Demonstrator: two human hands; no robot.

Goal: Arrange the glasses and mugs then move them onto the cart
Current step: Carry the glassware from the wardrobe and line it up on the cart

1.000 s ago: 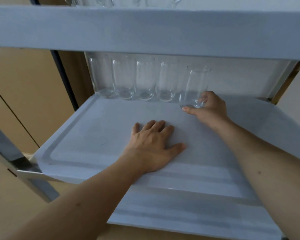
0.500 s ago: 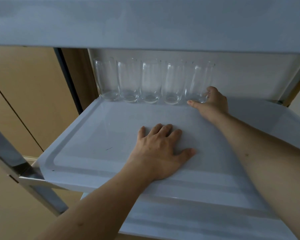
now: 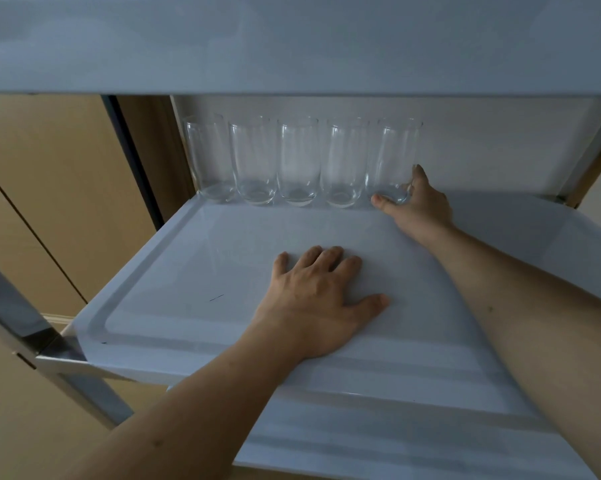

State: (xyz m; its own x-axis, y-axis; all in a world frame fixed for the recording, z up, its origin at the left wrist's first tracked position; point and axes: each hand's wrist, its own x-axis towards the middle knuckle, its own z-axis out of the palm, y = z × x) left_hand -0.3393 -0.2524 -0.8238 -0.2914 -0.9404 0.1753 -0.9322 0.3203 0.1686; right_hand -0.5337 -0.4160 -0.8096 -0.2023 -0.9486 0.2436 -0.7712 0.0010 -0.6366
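Fifth tall clear glass (image 3: 394,161) stands upright at the right end of a row of five along the back edge of the cart shelf (image 3: 195,289), touching its neighbour; right hand (image 3: 418,206) has its grip closed round the base, thumb in front. Judged light, rigid, slippery, fragile: hold low on the wall, not the rim. Left hand (image 3: 318,299) lies flat, fingers spread, mid-shelf.

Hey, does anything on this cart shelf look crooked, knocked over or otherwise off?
Nothing stands out. Five glasses stand upright in a row along the back of the shelf. The right hand holds the rightmost glass; the left hand rests flat on the shelf.
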